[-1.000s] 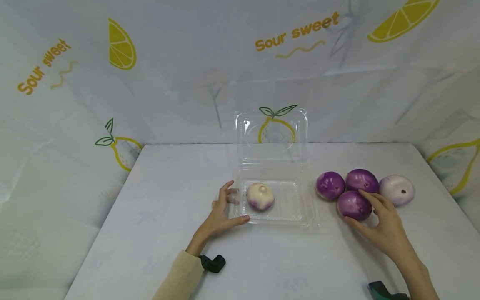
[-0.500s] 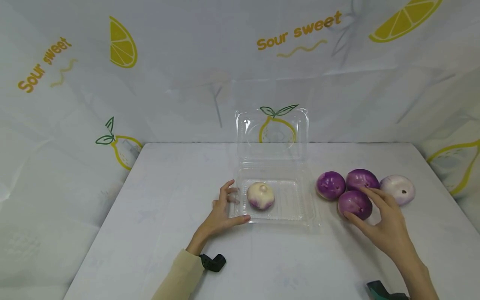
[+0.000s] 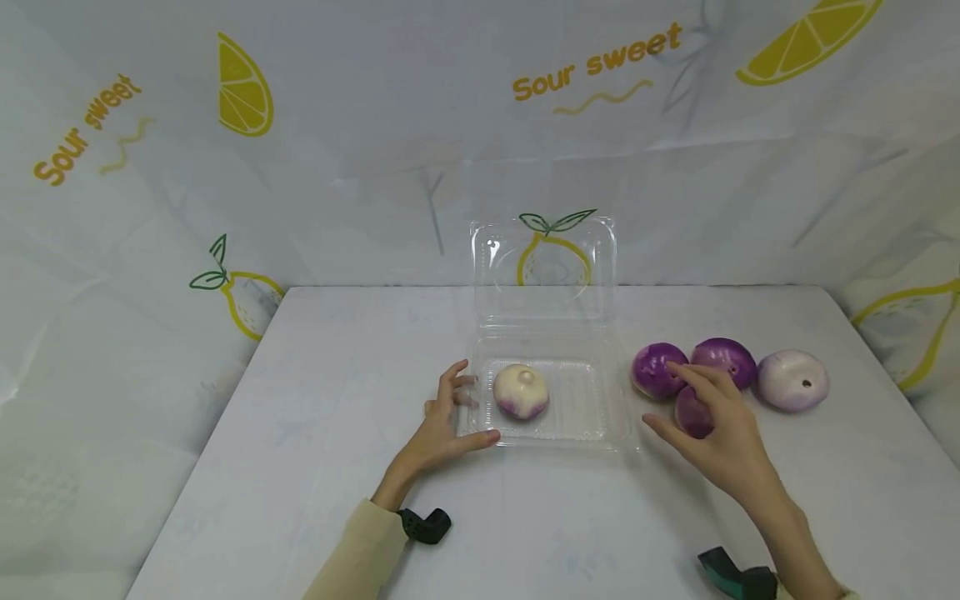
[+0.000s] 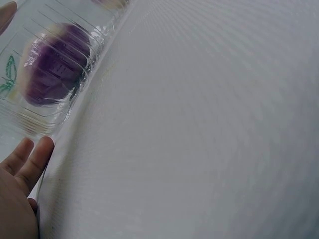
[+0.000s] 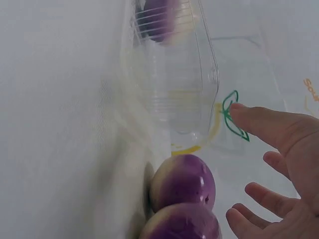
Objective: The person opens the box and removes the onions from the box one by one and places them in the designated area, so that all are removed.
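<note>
An open clear plastic clamshell box holds one round cream-and-purple turnip. My left hand is at the box's left side, its thumb at the front edge; in the left wrist view its fingertips touch or nearly touch the box wall. Over the front purple turnip is my right hand, fingers spread and partly hiding it. Near its fingertips sits the left purple turnip. The right wrist view shows the hand apart from the turnips, holding nothing.
Behind the right hand lies another purple turnip, with a paler one to its right. The box's lid stands raised at the back. A white table meets a lemon-printed cloth behind it.
My right hand has moved left from the front turnip's right side and now covers part of it, towards the left turnip. Turnips, box and left hand have kept their places.
</note>
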`<state>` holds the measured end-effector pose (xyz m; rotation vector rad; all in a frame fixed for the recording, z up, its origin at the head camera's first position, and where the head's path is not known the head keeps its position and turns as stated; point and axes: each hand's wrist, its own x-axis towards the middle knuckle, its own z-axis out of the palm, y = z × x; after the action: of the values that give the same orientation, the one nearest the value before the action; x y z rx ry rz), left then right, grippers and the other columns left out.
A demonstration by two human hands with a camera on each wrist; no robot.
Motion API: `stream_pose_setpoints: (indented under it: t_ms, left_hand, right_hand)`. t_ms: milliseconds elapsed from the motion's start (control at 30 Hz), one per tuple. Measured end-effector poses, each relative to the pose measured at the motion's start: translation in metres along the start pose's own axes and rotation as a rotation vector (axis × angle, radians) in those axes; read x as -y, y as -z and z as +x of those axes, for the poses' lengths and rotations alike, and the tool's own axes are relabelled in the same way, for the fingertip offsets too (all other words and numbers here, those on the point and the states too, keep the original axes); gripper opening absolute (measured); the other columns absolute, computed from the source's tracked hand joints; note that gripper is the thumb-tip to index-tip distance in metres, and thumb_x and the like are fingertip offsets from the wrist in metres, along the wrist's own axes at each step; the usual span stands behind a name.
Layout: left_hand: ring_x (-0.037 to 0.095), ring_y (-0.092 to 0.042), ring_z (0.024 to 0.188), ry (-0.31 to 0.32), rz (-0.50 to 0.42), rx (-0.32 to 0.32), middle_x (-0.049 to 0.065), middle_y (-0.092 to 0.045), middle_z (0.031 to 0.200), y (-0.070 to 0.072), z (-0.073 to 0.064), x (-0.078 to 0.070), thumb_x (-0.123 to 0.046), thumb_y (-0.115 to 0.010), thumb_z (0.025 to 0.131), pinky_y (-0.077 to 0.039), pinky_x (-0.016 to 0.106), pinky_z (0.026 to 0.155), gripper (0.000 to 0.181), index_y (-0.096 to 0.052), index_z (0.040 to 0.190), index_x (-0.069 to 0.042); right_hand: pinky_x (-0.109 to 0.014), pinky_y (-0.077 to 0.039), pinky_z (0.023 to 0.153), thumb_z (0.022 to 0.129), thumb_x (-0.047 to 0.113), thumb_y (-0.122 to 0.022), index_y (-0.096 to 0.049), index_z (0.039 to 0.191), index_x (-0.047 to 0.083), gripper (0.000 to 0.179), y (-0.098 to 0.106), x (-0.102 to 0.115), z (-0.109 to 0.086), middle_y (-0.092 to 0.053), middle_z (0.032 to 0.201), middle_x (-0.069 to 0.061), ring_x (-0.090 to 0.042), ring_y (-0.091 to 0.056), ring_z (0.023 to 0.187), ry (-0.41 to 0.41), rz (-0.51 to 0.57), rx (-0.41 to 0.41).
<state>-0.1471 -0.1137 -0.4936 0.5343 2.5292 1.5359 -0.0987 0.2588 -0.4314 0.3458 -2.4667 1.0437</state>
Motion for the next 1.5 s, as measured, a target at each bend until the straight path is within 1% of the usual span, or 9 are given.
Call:
stream_pose_setpoints:
  t_ms: [133,167,200,467,567,700,833,1200,1500]
  left_hand:
    - [0.025,-0.06,0.12,-0.004,-0.011,-0.001,0.013,-0.042,0.156,0.0,0.0,-0.001,-0.044,-0.086,0.075,-0.021,0.047,0.103,0.116,-0.013,0.161,-0.015]
    - [0.024,-0.059,0.119,-0.004,-0.013,-0.001,0.013,-0.042,0.156,0.0,0.0,-0.001,-0.044,-0.087,0.075,-0.021,0.047,0.102,0.116,-0.013,0.161,-0.015]
    - [0.024,-0.059,0.119,-0.003,-0.015,-0.001,0.013,-0.042,0.156,0.0,-0.001,-0.002,-0.044,-0.087,0.075,-0.021,0.047,0.102,0.116,-0.013,0.161,-0.015]
    - [0.023,-0.06,0.119,0.002,-0.021,0.002,0.012,-0.043,0.156,0.001,-0.002,-0.003,-0.044,-0.087,0.075,-0.021,0.047,0.103,0.116,-0.013,0.161,-0.015]
    - [0.024,-0.059,0.119,-0.001,-0.024,0.001,0.013,-0.042,0.156,0.001,-0.002,-0.003,-0.043,-0.087,0.076,-0.021,0.047,0.102,0.116,-0.013,0.161,-0.015]
    - [0.023,-0.059,0.118,-0.006,-0.024,-0.004,0.013,-0.043,0.155,0.0,-0.002,-0.002,-0.041,-0.087,0.076,-0.021,0.047,0.102,0.115,-0.014,0.16,-0.014]
    - [0.022,-0.059,0.118,0.002,-0.023,-0.007,0.011,-0.044,0.155,0.0,-0.003,-0.001,-0.041,-0.087,0.075,-0.021,0.047,0.103,0.115,-0.014,0.16,-0.015]
    - [0.021,-0.057,0.12,0.03,-0.01,-0.007,0.009,-0.043,0.155,0.0,-0.001,-0.001,-0.038,-0.088,0.076,-0.023,0.046,0.102,0.114,-0.014,0.161,-0.018]
    - [0.022,-0.058,0.12,0.015,-0.001,-0.005,0.011,-0.044,0.155,0.0,-0.001,-0.003,-0.039,-0.087,0.076,-0.022,0.048,0.104,0.115,-0.013,0.161,-0.017]
  right_hand:
    - [-0.006,-0.029,0.108,0.065,0.001,-0.093,-0.062,0.135,0.001,0.077,-0.011,0.009,0.004,-0.059,0.13,-0.024,-0.029,-0.05,0.123,-0.001,0.03,0.031]
    - [-0.005,-0.029,0.108,0.066,0.001,-0.092,-0.062,0.135,0.0,0.075,-0.013,0.012,0.005,-0.059,0.13,-0.024,-0.028,-0.05,0.123,0.0,0.035,0.038]
    - [0.003,-0.023,0.102,0.066,0.002,-0.092,-0.062,0.134,0.0,0.074,-0.015,0.014,0.006,-0.059,0.13,-0.023,-0.027,-0.05,0.122,0.002,0.037,0.046]
    - [0.003,-0.028,0.096,0.073,0.01,-0.091,-0.062,0.137,0.003,0.071,-0.037,0.03,0.017,-0.059,0.131,-0.022,-0.036,-0.058,0.117,-0.013,0.046,0.11]
    - [-0.007,-0.036,0.096,0.074,0.013,-0.091,-0.062,0.137,0.003,0.07,-0.047,0.034,0.021,-0.06,0.132,-0.019,-0.035,-0.058,0.119,-0.013,0.04,0.133]
    - [-0.035,-0.051,0.095,0.075,0.015,-0.091,-0.062,0.138,0.004,0.07,-0.059,0.04,0.024,-0.062,0.132,-0.017,-0.033,-0.06,0.12,-0.003,0.042,0.166]
    - [-0.055,-0.054,0.095,0.076,0.014,-0.09,-0.061,0.138,0.005,0.07,-0.071,0.046,0.028,-0.061,0.134,-0.018,-0.034,-0.059,0.124,-0.005,0.087,0.207]
    - [-0.055,-0.054,0.098,0.077,0.013,-0.09,-0.058,0.14,0.001,0.072,-0.099,0.057,0.035,-0.059,0.135,-0.023,-0.041,-0.057,0.128,-0.031,0.222,0.288]
    - [-0.053,-0.055,0.097,0.077,0.019,-0.091,-0.053,0.144,-0.002,0.08,-0.113,0.057,0.041,-0.058,0.136,-0.025,-0.041,-0.058,0.126,-0.061,0.204,0.356]
